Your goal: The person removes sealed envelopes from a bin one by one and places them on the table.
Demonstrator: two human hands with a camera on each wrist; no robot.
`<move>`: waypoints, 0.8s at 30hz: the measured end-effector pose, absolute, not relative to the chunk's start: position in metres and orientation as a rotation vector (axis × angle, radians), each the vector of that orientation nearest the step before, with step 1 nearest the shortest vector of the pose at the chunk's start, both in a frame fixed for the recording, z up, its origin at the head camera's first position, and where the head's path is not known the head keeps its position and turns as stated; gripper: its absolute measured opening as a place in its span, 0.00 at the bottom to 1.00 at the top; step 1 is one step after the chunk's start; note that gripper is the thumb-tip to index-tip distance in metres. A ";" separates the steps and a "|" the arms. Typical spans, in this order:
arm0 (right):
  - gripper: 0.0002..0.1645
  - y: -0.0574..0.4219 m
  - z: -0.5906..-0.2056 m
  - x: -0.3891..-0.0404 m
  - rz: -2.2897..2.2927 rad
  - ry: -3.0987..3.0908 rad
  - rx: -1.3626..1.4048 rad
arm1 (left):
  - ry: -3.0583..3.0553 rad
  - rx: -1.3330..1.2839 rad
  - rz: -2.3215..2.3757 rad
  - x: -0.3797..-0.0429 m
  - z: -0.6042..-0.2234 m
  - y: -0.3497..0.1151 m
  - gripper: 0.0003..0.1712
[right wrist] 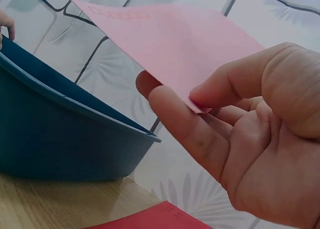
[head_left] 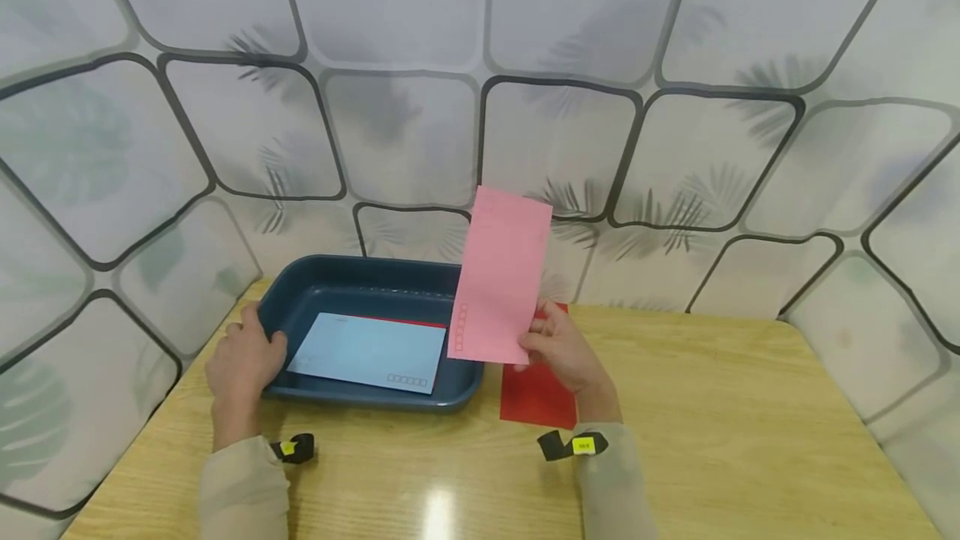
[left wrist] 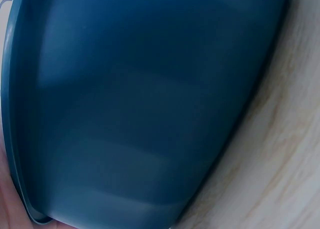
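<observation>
My right hand (head_left: 561, 350) pinches a pink envelope (head_left: 504, 273) at its lower right corner, thumb on one face and fingers behind. The envelope stands tilted above the right end of a dark blue plastic basin (head_left: 352, 400). In the right wrist view the pinched corner of the pink envelope (right wrist: 170, 49) shows between thumb and fingers. My left hand (head_left: 243, 357) grips the basin's left rim; the left wrist view shows the basin's outer wall (left wrist: 140, 114) close up. Inside the basin lies a light blue envelope (head_left: 367, 352), with a red edge (head_left: 408, 322) showing from under it.
A red envelope (head_left: 536, 397) lies on the wooden table (head_left: 720, 423) below my right hand, partly hidden by the hand and the pink envelope. Behind the table hangs a patterned backdrop (head_left: 405, 132), which also closes off both sides.
</observation>
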State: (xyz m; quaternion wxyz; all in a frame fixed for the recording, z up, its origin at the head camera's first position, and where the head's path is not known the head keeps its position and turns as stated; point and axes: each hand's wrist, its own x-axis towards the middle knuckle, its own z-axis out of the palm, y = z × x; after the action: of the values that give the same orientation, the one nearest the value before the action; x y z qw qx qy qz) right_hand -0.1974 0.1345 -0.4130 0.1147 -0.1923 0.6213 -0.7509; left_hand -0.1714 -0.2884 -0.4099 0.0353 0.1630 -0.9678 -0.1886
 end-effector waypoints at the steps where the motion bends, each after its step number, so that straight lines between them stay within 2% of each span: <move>1: 0.21 0.135 -0.413 -0.197 -2.195 1.835 -0.550 | -2.975 0.502 -0.581 -0.171 -0.410 -0.289 0.38; 18: 0.24 0.148 -0.416 -0.195 -2.119 1.919 -0.535 | -2.973 0.505 -0.573 -0.173 -0.412 -0.289 0.37; 21: 0.28 0.150 -0.415 -0.193 -2.122 1.902 -0.531 | -2.970 0.507 -0.573 -0.173 -0.412 -0.289 0.38; 24: 0.37 0.151 -0.415 -0.193 -2.148 1.846 -0.553 | -2.972 0.505 -0.574 -0.173 -0.414 -0.289 0.38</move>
State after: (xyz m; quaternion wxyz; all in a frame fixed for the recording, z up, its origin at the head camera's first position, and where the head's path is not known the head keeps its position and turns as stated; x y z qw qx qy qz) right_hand -0.1927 0.1512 -0.4149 0.1274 -0.1901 0.6345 -0.7383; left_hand -0.1731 -0.2892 -0.4136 0.0364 0.1644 -0.9679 -0.1869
